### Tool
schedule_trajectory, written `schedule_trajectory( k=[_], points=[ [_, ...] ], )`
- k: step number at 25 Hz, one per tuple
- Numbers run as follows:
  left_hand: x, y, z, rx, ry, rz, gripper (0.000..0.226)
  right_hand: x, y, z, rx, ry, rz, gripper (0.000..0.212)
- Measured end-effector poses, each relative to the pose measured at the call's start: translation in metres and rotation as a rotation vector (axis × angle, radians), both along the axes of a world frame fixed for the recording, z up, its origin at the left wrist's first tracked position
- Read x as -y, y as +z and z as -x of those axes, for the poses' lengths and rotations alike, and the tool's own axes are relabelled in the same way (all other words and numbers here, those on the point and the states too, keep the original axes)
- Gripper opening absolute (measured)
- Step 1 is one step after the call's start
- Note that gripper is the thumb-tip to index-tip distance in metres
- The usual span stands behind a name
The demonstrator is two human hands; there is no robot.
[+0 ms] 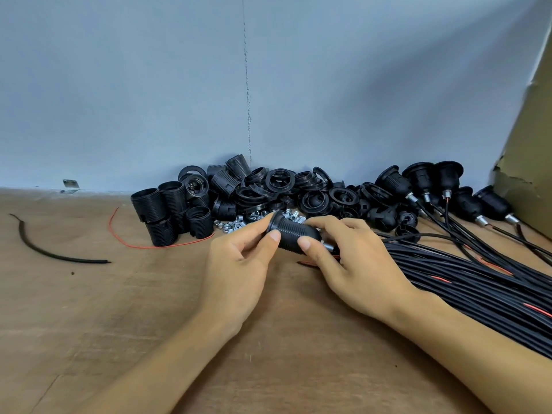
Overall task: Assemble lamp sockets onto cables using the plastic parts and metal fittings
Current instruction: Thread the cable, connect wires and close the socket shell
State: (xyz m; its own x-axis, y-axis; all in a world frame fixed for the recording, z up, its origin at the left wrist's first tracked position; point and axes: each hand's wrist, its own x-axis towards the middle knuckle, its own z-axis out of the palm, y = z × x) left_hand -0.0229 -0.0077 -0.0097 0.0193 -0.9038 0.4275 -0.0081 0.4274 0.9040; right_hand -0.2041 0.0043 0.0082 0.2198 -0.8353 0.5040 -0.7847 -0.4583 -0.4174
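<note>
Fingers [259, 225] of your left hand [239, 264] curl over the flanged end of a black socket [291, 234], thumb flat on its ribbed side; grip closed on it. Your right hand [355, 264] pinches the rounded back end of the same socket, thumb on the near side, other fingers wrapped over the top. Socket lies sideways just above the table [119, 324], centre of view, flange to the left. Short metal fitting [328, 246] sticks out of the back end, by your right thumb. Thin red wire [306, 263] shows on the wood under your right hand; its link to the socket, cannot tell. Behind the socket, against the wall [149, 85]: heap of threaded sleeves [167, 213] on the left, several upright; heap of flat rings [283, 186] in the middle; small silver nuts [236, 225] scattered in front of them. Farther right, finished sockets [424, 180] lie on their sides, metal ends toward you. Thick bundle of black cables [478, 282] runs under your right forearm toward the lower right, a few red strands among them. Cardboard [531, 144] stands at the right edge. Left side of the table: curved black cable scrap [44, 252], well apart from the parts; loose red strand [155, 246] curling round the front of the sleeves.
</note>
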Motion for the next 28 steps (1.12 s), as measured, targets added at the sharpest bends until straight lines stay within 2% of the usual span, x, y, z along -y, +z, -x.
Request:
schedule_trajectory(
  k=[3,10,13,14,16,18,19,21,25,28],
  points=[
    [0.0,0.0,-0.001,0.005,-0.006,0.04,0.039,0.0,0.003,-0.001,0.019,0.035,-0.034,0.056],
    [0.0,0.0,-0.001,-0.016,-0.015,0.019,0.04,0.001,0.001,0.0,-0.072,0.036,-0.019,0.044],
    [0.001,-0.002,-0.001,-0.017,0.018,0.01,0.034,0.006,-0.001,-0.001,-0.14,-0.007,-0.013,0.057],
    [0.002,-0.002,-0.001,-0.016,0.035,0.003,0.032,0.007,-0.002,-0.002,-0.124,-0.002,-0.009,0.055],
    [0.003,-0.002,-0.001,-0.011,0.056,-0.002,0.03,0.008,-0.004,-0.003,0.024,0.048,-0.071,0.051],
    [0.004,-0.002,-0.001,-0.011,0.076,-0.002,0.029,0.007,-0.004,-0.002,0.162,0.053,-0.15,0.065],
    [0.004,-0.002,-0.001,-0.014,0.079,-0.005,0.03,0.008,-0.005,-0.001,0.171,0.033,-0.145,0.059],
    [0.004,-0.001,-0.002,-0.02,0.062,-0.003,0.03,0.01,-0.005,0.0,0.149,0.026,-0.092,0.033],
    [0.001,0.006,-0.002,-0.127,-0.036,-0.066,0.014,0.009,-0.003,0.001,0.263,0.112,-0.167,0.031],
    [0.006,0.008,-0.008,-0.272,-0.074,-0.172,0.031,0.008,-0.003,0.003,0.335,0.176,-0.223,0.029]
  ],
)
